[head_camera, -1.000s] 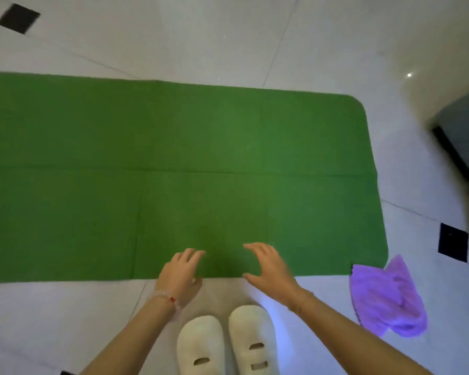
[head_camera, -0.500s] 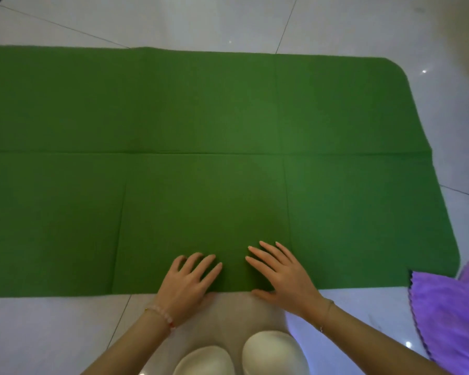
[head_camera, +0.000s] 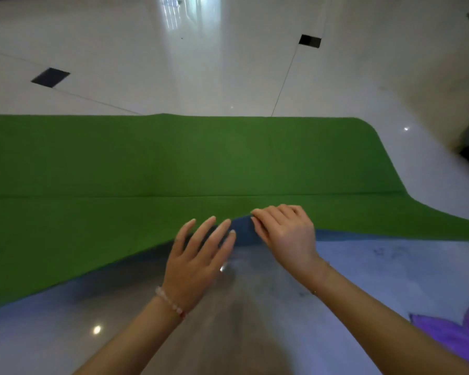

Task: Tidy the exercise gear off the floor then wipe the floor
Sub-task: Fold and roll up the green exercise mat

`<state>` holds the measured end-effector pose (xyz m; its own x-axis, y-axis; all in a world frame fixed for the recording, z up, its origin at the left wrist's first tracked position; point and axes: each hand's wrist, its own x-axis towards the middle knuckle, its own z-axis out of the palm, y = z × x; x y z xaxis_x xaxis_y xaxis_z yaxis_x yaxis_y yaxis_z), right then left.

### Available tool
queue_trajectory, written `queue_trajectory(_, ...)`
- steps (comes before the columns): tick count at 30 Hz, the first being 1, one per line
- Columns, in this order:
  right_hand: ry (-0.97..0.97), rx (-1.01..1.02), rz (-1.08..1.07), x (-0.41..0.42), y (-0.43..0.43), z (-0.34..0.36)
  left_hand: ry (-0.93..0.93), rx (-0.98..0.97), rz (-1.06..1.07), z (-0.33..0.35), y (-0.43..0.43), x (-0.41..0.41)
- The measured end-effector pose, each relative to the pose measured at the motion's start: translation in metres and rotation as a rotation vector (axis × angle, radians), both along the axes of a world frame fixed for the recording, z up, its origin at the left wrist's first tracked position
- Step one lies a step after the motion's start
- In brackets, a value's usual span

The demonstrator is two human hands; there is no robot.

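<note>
Green foam exercise mat (head_camera: 173, 163), flat on the glossy white tiled floor (head_camera: 173, 63) half a second earlier, had its near edge lifted: right hand (head_camera: 284, 234) pinched it, left hand (head_camera: 201, 255) spread alongside. Folding had seemingly begun.

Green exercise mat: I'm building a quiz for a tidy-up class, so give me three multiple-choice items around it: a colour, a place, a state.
1. What colour is the green exercise mat's underside? A blue; B red; C white.
2. Where is the purple cloth? A on the mat; B on the floor at the person's right; C in a bucket.
3. How is the mat's near edge? A flat; B rolled tight; C raised off the floor.
Answers: A, blue shows beneath the raised edge; B, it lies on bare floor, off the mat; C, the right hand grips it up.
</note>
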<state>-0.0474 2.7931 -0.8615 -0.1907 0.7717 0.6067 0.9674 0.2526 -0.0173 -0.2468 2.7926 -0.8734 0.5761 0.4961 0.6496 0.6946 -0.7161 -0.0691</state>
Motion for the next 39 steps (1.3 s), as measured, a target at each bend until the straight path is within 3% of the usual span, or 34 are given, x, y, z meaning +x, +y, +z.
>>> queue_trajectory(3, -0.013, -0.006, -0.074, 0.003, 0.044, 0.016, 0.162, -0.016, -0.043, -0.013, 0.011, -0.001)
queue_trajectory(7, -0.019, -0.061, -0.106, 0.010, 0.094, 0.024, 0.480, -0.237, 0.140, -0.029, 0.052, -0.010)
queue_trajectory(14, -0.044, 0.076, -0.181, 0.021, 0.159, 0.025, 0.584, -0.306, 0.267, -0.009, 0.118, 0.010)
queue_trajectory(17, -0.060, -0.034, -0.198, 0.019, 0.163, 0.013, 0.696, -0.419, 0.251, -0.001, 0.150, 0.015)
queue_trajectory(22, -0.032, -0.330, -0.156, 0.018, 0.141, -0.030, 0.712, -0.294, 0.240, 0.008, 0.207, 0.025)
queue_trajectory(25, 0.011, -0.571, -0.213, 0.025, 0.132, -0.064, 0.772, -0.299, 0.369, 0.006, 0.242, 0.033)
queue_trajectory(27, 0.049, -0.738, -0.275, 0.034, 0.133, -0.085, 0.755, -0.371, 0.456, -0.006, 0.250, 0.036)
queue_trajectory(31, 0.076, -0.932, -0.297, 0.042, 0.144, -0.107, 0.486, -0.496, 0.470, -0.035, 0.230, 0.041)
queue_trajectory(33, 0.116, -0.975, -0.308, 0.040, 0.151, -0.110, 0.373, -0.721, 0.419, -0.062, 0.222, 0.032)
queue_trajectory(35, 0.122, -0.974, -0.323, 0.039, 0.151, -0.112, 0.454, -0.899, 0.388, -0.085, 0.217, 0.020)
queue_trajectory(39, 0.115, -0.943, -0.330, 0.040, 0.145, -0.114, 0.477, -1.043, 0.318, -0.103, 0.222, 0.006)
